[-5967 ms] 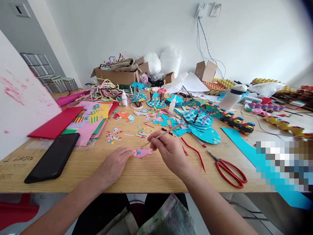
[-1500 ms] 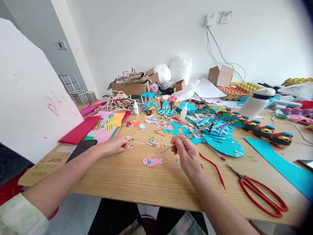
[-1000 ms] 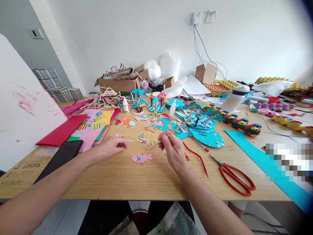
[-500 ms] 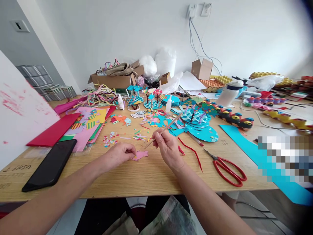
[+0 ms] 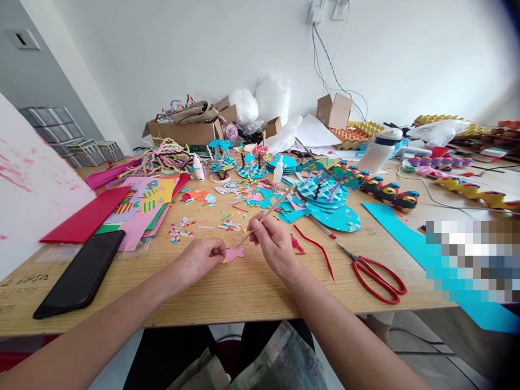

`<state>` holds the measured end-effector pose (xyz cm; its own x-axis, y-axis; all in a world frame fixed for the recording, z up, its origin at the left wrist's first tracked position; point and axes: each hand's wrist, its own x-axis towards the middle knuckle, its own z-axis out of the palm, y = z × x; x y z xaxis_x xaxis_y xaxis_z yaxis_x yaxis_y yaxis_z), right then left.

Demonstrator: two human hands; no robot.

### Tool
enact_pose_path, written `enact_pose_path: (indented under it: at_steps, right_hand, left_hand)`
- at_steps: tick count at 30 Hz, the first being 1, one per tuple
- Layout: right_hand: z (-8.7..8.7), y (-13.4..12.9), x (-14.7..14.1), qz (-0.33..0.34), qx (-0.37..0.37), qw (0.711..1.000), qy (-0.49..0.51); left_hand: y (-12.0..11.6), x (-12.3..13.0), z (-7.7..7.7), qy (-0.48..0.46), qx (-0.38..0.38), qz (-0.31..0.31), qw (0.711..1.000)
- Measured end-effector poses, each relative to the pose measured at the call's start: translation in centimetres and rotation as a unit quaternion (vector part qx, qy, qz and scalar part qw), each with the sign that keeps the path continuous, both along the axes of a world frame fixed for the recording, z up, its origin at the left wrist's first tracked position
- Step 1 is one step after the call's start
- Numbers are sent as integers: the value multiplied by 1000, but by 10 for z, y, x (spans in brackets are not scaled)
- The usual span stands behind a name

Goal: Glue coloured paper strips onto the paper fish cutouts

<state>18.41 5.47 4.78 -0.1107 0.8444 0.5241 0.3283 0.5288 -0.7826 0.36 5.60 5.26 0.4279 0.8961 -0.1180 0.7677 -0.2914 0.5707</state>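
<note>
A small pink paper fish [image 5: 234, 254] lies on the wooden table in front of me. My left hand [image 5: 205, 254] is closed in a pinch at the fish's left end, with a bit of yellow showing by the fingertips. What exactly lies between those fingers is partly hidden. My right hand [image 5: 273, 241] grips a thin wooden stick [image 5: 279, 200] like a pen; its lower tip points down just above the fish's tail. Beyond my hands lie small coloured paper scraps [image 5: 181, 230] and thin paper strips [image 5: 231, 226].
Red-handled scissors [image 5: 379, 279] and a red strip [image 5: 319, 246] lie to the right. A black phone [image 5: 81, 273] and coloured paper sheets [image 5: 132, 233] are on the left. Glue bottles [image 5: 198, 169], turquoise paper discs [image 5: 337, 216] and a cardboard box [image 5: 182, 130] stand farther back.
The whole view has shifted slightly. Both hands keep nearly the same place over the pink fish, and the stick's tip stays near its tail.
</note>
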Motion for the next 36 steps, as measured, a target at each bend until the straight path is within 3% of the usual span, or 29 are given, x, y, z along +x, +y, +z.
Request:
enact_pose_path:
  at_steps: [16,36]
  right_hand:
    - [-1,-2,-1,24,2,1000,2]
    - [0,-4,-5,67,7,998,20]
  left_hand:
    - [-3,0,-3,74,65,2,995]
    - [-8,-4,-3,71,104,-7,992]
